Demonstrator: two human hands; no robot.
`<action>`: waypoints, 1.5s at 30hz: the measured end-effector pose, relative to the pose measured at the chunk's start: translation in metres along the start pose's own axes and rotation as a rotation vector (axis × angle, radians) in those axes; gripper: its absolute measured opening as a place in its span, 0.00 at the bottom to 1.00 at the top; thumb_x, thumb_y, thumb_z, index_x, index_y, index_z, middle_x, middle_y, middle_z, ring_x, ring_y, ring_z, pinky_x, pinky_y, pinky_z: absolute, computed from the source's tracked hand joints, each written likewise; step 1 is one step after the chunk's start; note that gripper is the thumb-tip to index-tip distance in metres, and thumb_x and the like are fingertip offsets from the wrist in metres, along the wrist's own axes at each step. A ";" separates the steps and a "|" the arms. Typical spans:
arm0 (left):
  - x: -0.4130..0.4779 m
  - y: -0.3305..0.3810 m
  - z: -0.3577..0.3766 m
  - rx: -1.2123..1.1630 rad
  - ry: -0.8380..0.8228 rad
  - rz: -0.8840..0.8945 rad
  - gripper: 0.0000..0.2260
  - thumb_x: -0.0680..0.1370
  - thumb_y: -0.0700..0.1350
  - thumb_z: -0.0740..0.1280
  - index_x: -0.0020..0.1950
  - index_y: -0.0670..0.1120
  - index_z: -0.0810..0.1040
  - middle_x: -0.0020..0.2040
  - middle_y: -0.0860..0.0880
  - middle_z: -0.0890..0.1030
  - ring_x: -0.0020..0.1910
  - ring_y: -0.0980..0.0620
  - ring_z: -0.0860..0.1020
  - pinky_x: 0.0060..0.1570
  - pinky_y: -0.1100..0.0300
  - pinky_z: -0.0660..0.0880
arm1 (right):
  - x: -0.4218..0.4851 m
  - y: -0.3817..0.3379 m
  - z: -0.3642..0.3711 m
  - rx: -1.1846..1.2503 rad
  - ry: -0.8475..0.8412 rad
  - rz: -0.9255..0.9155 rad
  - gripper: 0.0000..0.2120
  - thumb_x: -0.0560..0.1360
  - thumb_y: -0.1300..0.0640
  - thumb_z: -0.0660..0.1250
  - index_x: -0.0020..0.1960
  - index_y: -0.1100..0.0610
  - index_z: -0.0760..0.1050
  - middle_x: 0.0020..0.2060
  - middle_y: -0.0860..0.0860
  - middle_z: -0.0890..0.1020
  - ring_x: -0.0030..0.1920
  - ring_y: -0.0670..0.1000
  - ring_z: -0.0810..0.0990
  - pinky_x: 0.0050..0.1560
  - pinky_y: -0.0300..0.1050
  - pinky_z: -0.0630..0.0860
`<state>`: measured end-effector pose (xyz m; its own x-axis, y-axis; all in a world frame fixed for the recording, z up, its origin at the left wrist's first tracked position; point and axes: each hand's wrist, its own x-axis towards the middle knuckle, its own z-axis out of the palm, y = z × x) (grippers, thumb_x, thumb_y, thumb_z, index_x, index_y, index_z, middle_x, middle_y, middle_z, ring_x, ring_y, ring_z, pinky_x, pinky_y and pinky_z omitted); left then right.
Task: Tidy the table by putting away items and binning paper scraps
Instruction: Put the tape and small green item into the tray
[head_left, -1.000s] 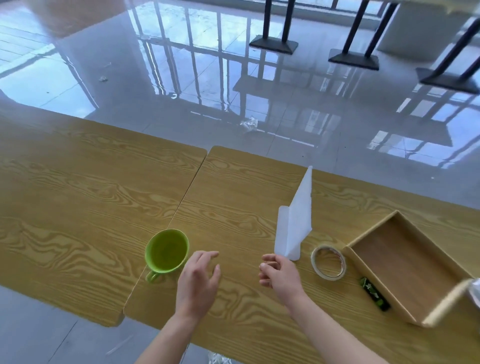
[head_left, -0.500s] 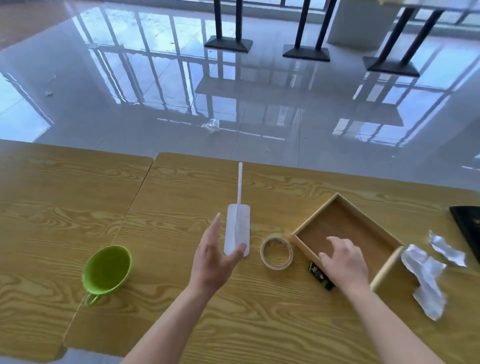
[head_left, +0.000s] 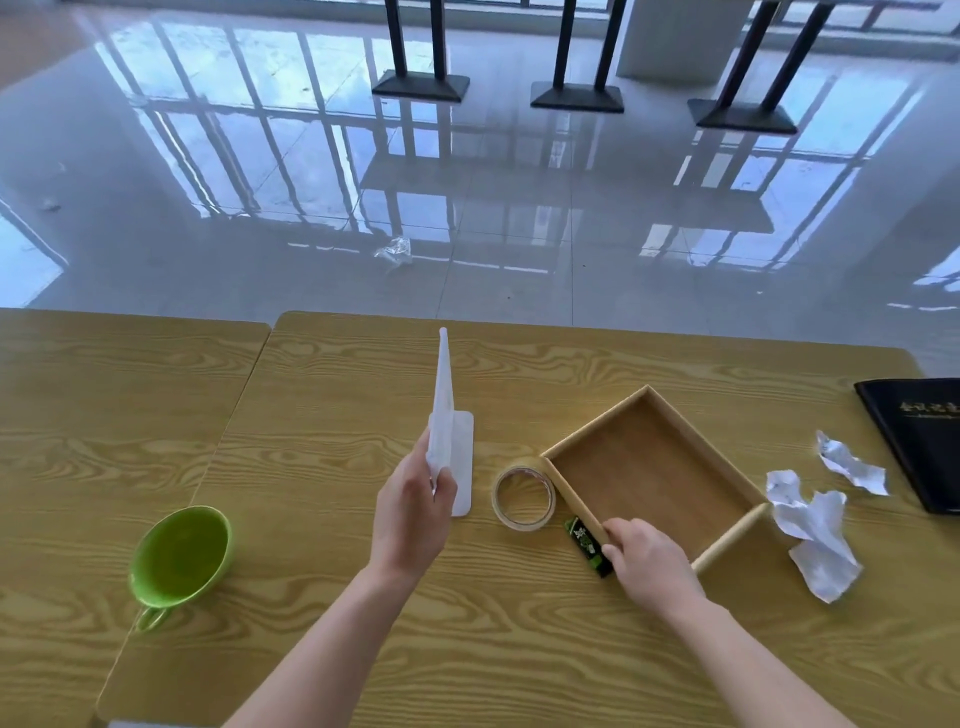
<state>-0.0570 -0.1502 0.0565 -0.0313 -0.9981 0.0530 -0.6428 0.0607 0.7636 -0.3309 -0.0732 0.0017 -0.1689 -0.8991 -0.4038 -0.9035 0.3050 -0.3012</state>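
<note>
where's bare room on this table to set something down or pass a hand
Free: the stretch between the green cup and the white stand, the left table behind the cup, and inside the wooden tray. Crowded: tape roll, green packet and right hand by the tray; paper scraps beyond.

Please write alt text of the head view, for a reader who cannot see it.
At a wooden table, a person's left hand pinches an upright white card while the right hand grips the near wall of an empty tray. Around lie a tape roll, a dark packet, a green cup, paper scraps and a black folder.
</note>
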 end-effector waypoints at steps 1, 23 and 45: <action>-0.003 -0.001 -0.001 0.006 -0.007 -0.001 0.14 0.78 0.38 0.63 0.64 0.43 0.75 0.30 0.59 0.69 0.33 0.61 0.72 0.31 0.70 0.65 | -0.002 -0.007 0.004 0.023 0.010 -0.004 0.11 0.80 0.52 0.60 0.60 0.52 0.74 0.47 0.50 0.77 0.51 0.53 0.77 0.51 0.47 0.73; -0.047 -0.019 -0.034 -0.021 -0.005 -0.052 0.25 0.78 0.39 0.62 0.75 0.51 0.67 0.49 0.54 0.81 0.42 0.54 0.81 0.44 0.54 0.80 | 0.003 -0.122 0.064 0.289 0.076 0.055 0.38 0.68 0.54 0.77 0.72 0.57 0.62 0.57 0.52 0.71 0.50 0.52 0.77 0.47 0.43 0.75; -0.008 -0.045 -0.068 -0.061 0.078 -0.077 0.25 0.77 0.40 0.63 0.71 0.59 0.67 0.47 0.57 0.80 0.41 0.56 0.78 0.43 0.58 0.80 | 0.054 -0.207 0.066 0.359 0.077 -0.015 0.23 0.67 0.55 0.78 0.53 0.55 0.67 0.48 0.50 0.72 0.42 0.51 0.76 0.41 0.45 0.73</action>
<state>0.0242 -0.1446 0.0654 0.0778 -0.9961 0.0410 -0.5933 -0.0132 0.8049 -0.1269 -0.1642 -0.0145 -0.1979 -0.9213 -0.3348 -0.7125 0.3698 -0.5963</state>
